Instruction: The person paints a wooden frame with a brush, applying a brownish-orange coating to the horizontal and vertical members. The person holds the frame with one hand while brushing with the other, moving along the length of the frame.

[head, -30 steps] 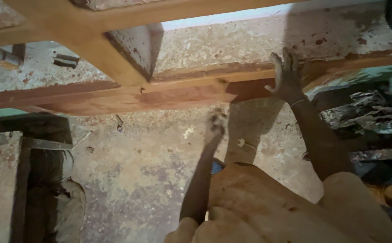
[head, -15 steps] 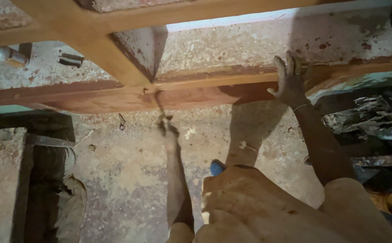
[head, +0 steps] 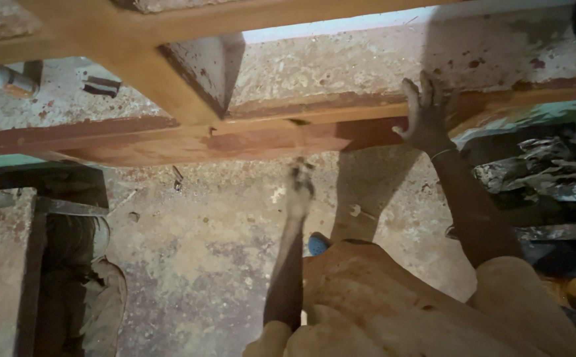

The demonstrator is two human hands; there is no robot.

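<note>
A long reddish-brown wooden beam (head: 189,142) runs across the view, joined to a paler crosspiece (head: 136,59) of the same frame. My right hand (head: 425,114) lies flat on the beam's right part, fingers spread, a thin band at the wrist. My left hand (head: 299,184) is stretched out just below the beam's front face. It is motion-blurred, so I cannot tell whether it holds anything. My knees in stained tan trousers (head: 380,304) fill the bottom of the view.
Dusty concrete floor (head: 208,251) lies under the frame. A pile of crumpled grey scraps (head: 552,168) sits at the right. A small blue object (head: 317,245) shows by my knee. A worn plank (head: 0,264) and dark cloth (head: 99,291) are at the lower left.
My left hand swung left to the beam joint, then came back right and below the beam. My right hand has stayed flat on the beam.
</note>
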